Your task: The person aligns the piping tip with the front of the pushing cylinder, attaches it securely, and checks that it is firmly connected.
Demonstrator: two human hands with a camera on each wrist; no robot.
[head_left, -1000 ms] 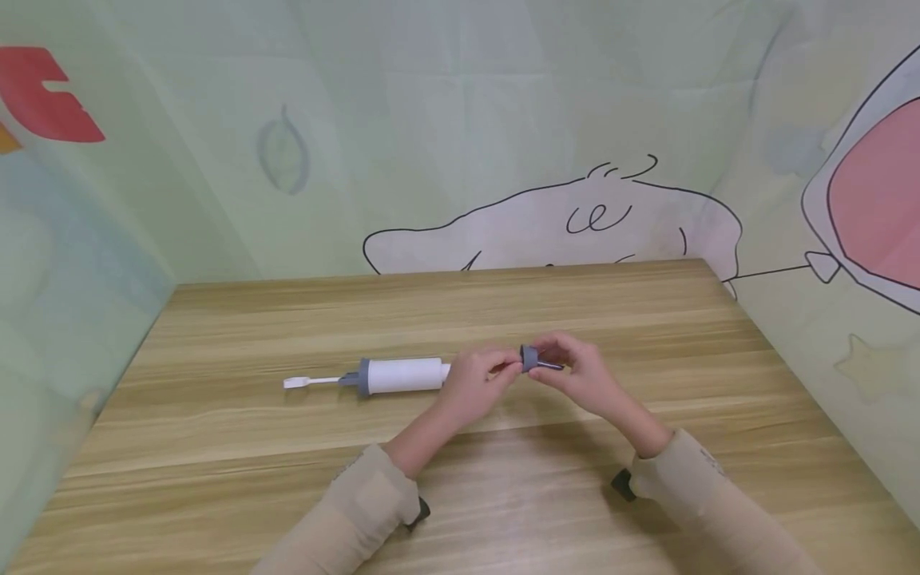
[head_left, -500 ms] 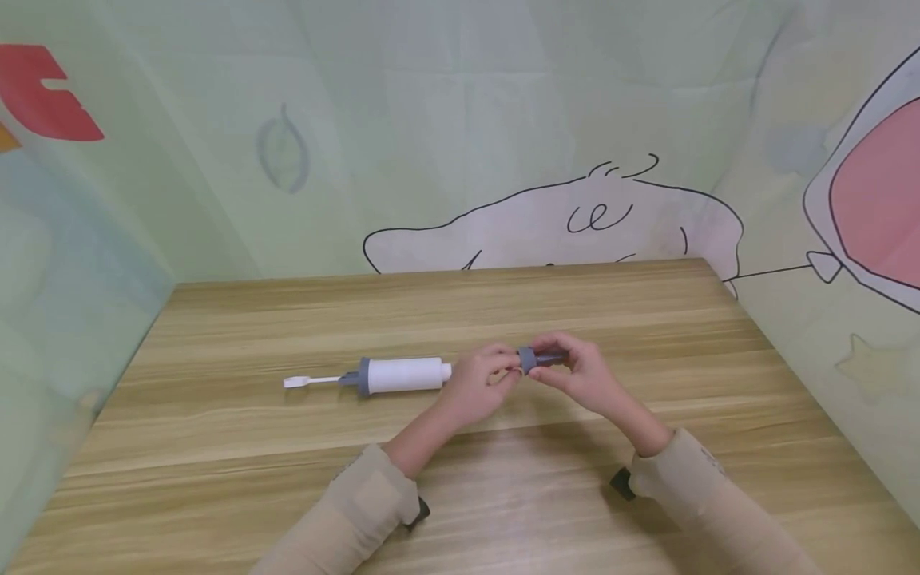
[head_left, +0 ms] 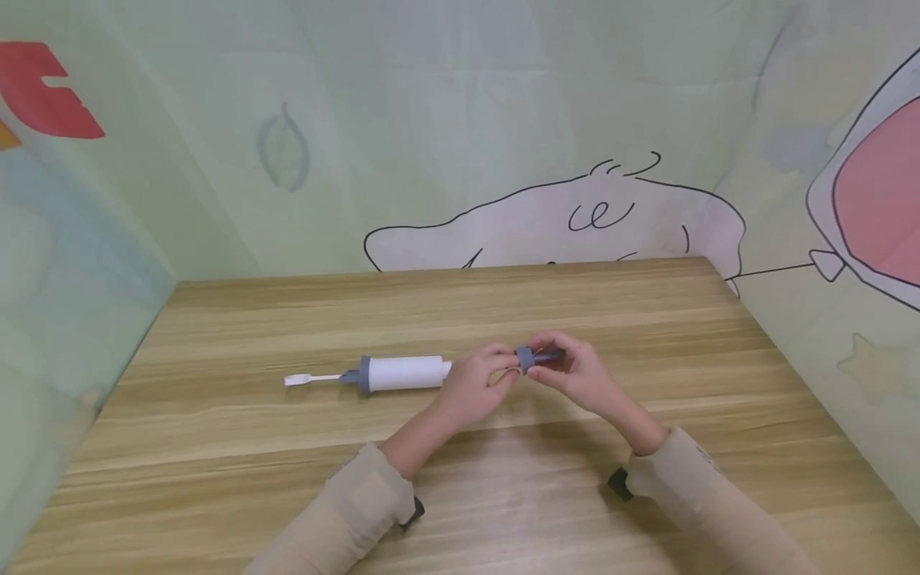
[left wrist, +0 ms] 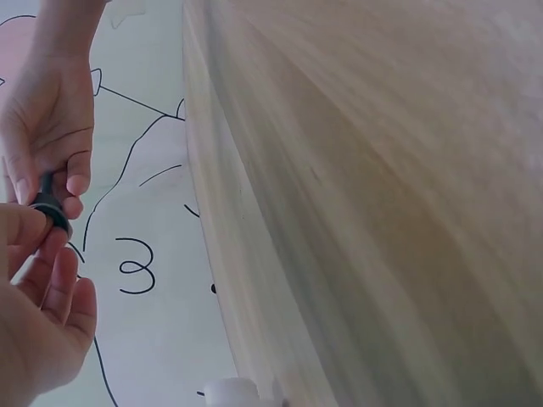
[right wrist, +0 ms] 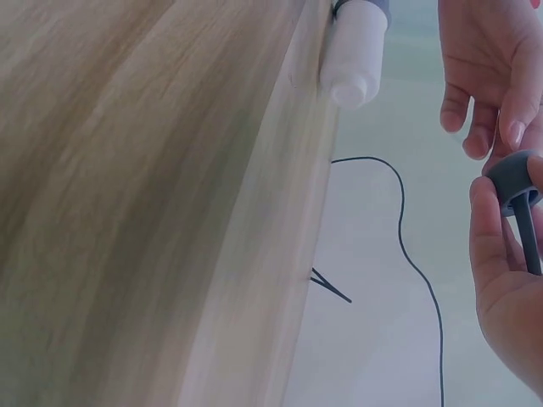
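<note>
The right hand (head_left: 585, 375) pinches a dark grey cap with a thin stem (head_left: 525, 359) between thumb and fingers; its stem points right, toward the palm. From the other side, the left hand (head_left: 470, 385) has its thumb and fingertips at the cap's wide end. In the right wrist view the cap (right wrist: 511, 178) and its stem show clearly, with the left hand (right wrist: 492, 64) above. A white cylinder with a grey collar (head_left: 406, 373) lies on the table just left of the left hand, its small white neck toward that hand.
From the cylinder's grey end a thin white rod (head_left: 312, 380) with a flat tip extends left over the wooden table (head_left: 287, 463). Behind stands a pale green sheet (head_left: 431, 120) with line drawings. Dark wrist devices show at both sleeves.
The cap has turned between the hands, so its open rim no longer faces the head camera, and has shifted very slightly left. The cylinder stays put.
</note>
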